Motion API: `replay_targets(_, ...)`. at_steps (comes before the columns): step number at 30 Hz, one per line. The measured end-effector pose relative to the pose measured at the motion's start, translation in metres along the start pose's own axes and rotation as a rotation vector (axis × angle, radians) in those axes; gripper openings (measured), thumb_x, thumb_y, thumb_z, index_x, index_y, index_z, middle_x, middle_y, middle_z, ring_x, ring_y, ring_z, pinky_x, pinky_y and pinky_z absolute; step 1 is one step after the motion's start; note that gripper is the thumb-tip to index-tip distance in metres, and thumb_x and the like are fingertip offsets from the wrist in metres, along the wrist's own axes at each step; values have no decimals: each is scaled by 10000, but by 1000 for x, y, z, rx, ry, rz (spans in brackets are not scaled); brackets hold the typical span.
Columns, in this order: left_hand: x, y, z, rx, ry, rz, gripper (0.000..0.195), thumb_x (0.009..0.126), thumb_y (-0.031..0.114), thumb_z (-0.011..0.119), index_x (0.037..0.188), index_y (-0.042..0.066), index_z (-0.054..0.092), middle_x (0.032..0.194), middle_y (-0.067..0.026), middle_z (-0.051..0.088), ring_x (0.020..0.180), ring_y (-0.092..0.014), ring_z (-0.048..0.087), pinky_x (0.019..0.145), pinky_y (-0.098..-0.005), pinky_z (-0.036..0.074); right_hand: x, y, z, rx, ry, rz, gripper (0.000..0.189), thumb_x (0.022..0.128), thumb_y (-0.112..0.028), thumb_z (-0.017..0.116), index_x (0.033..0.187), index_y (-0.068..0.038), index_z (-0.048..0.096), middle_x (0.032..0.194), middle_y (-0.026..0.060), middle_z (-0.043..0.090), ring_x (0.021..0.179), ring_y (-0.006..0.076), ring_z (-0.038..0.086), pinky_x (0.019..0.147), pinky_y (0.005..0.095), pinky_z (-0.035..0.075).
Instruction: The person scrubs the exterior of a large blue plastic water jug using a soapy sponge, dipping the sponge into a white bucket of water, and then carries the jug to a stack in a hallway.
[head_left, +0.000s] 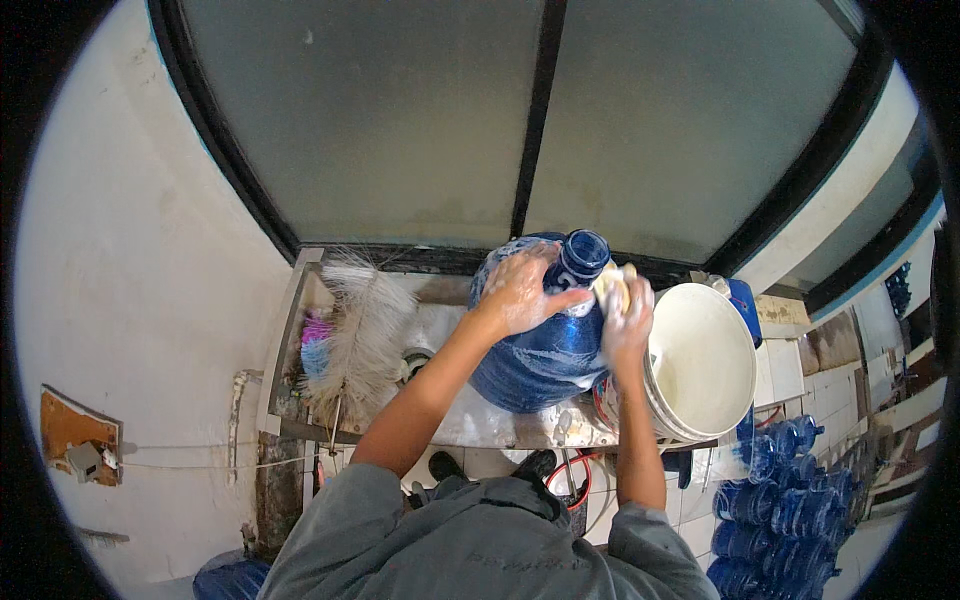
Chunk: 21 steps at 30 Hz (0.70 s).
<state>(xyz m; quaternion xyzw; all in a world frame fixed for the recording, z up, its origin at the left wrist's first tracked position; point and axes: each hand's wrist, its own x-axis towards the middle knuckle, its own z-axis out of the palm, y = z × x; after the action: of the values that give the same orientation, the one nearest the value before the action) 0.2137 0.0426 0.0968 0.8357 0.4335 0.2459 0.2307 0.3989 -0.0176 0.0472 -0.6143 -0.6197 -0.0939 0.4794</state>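
A large blue plastic water jug (536, 360) stands on the wet, soapy counter (487, 427) before me, its open neck pointing up and soap foam streaked over its sides. My left hand (521, 292), covered in suds, lies on the jug's shoulder beside the neck, fingers spread and thumb across the front. On the right of the neck my right hand (628, 319) grips a pale, foamy sponge (613, 289) against the jug's shoulder. The underside of the sponge is hidden.
A large white bucket (701, 364) stands right of the jug. Long bristle brushes (364, 322) lie at the counter's left end. Frosted window panes (405, 135) rise behind. Several blue jugs (780, 510) are stacked on the floor at the lower right, and a red hose (589, 480) lies below.
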Motion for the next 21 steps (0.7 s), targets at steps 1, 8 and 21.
replay_targets(1,-1,-8,8,-62,88,72,838,725,620,610,1213,-53,508,1275,-245,483,1226,-352,430,1045,-410,305,17,10,10,55,-54,88,288,882,-192,513,1024,54,563,981,228,551,896,391,538,789,435,434)
replay_targets(8,-9,-4,26,-46,388,125,750,717,524,682,1175,-53,538,1210,-237,539,1199,-355,461,1044,-403,313,115,21,86,586,-793,-195,292,802,-227,617,934,31,652,1002,152,648,910,226,612,806,324,464)
replay_targets(21,-17,-4,20,217,230,-272,1195,615,815,519,1351,-100,294,1417,-266,286,1347,-354,240,1122,-445,86,62,29,30,80,-251,96,353,854,-367,564,904,-27,643,851,217,621,830,386,591,735,414,455)
